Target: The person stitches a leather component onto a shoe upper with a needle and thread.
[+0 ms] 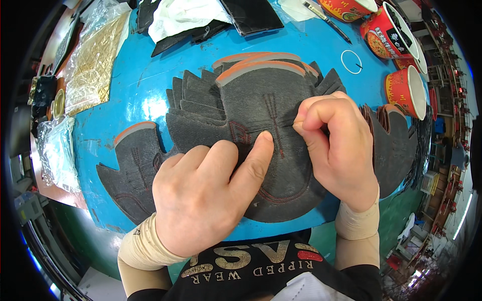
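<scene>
A dark grey textile piece, resembling a shoe upper, [281,105] lies in front of me on similar pieces. It has an orange and grey top edge, red stitching and a narrow crosswise slit or fold. My left hand [206,195] is closed on its lower left part, one digit stretched out and pressing beside the slit. Just above the piece's right side, my right hand [336,145] makes a pinch with thumb and index finger. Whatever sits between those fingertips is hidden or too small to make out. Fanned-out dark pieces [196,100] show behind and left of it.
Another dark piece [133,170] lies left, a further stack [396,145] right. Red paper bowls [405,93], a white ring [351,61] and a pen [326,21] are at far right. Plastic-wrapped packs [98,62] line the left of the blue table [135,95]; a black tablet-like slab [253,17] lies at the back.
</scene>
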{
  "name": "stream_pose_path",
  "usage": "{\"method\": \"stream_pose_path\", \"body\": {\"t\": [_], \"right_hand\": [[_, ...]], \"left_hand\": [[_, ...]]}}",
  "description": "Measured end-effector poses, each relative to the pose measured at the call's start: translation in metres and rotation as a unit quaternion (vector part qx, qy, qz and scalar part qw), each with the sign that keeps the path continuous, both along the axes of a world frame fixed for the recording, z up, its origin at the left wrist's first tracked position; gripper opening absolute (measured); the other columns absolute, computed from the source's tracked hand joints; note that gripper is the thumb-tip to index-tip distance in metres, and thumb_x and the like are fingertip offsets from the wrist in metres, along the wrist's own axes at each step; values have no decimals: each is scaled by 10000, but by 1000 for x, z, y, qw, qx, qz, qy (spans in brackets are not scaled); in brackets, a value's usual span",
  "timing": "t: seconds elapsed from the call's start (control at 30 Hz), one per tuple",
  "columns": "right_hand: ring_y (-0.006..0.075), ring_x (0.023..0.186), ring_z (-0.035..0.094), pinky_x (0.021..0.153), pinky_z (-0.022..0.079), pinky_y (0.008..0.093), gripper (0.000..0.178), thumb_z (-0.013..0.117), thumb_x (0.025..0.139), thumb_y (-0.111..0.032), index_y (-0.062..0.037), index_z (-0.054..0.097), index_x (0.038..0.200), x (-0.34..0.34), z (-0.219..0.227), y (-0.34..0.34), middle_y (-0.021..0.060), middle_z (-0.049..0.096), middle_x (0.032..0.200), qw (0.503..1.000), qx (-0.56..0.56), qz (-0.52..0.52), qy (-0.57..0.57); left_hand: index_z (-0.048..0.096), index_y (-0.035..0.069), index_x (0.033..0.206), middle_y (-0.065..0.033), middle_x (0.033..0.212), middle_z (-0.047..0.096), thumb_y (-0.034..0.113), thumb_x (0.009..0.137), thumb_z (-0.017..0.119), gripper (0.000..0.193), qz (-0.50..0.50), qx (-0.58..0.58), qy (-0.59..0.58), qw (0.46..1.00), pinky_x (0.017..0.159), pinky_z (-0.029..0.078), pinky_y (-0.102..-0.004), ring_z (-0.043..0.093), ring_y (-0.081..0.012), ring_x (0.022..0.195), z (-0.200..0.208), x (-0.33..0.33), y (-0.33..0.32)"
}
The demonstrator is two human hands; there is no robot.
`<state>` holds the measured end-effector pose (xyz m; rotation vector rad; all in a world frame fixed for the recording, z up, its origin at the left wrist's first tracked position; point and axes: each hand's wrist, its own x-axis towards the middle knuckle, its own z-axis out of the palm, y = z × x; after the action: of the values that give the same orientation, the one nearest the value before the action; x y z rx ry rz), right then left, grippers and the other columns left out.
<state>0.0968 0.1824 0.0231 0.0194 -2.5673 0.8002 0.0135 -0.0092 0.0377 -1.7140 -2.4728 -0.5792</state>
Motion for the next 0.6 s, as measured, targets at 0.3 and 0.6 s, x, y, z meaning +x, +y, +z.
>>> {"method": "stream_pose_path", "body": {"t": [0.3, 0.6], "right_hand": [[191, 759, 621, 676, 480, 258, 188, 654, 789, 98, -21, 537, 875, 4, 6, 7, 112, 649, 856, 995, -85, 5, -57], [222, 718, 613, 641, 494, 310, 228, 630, 745, 85, -48, 657, 929, 2, 14, 8, 67, 673, 833, 997, -5, 61, 42]], "left_hand": [[670, 107, 1172, -29, 636, 369, 19, 656, 721, 526, 16, 29, -9, 999, 465, 372, -330, 455, -187, 510, -5, -1, -5], [649, 95, 1197, -37, 656, 374, 22, 692, 698, 513, 14, 31, 8, 999, 479, 387, -330, 477, -193, 524, -2, 1, 1]]}}
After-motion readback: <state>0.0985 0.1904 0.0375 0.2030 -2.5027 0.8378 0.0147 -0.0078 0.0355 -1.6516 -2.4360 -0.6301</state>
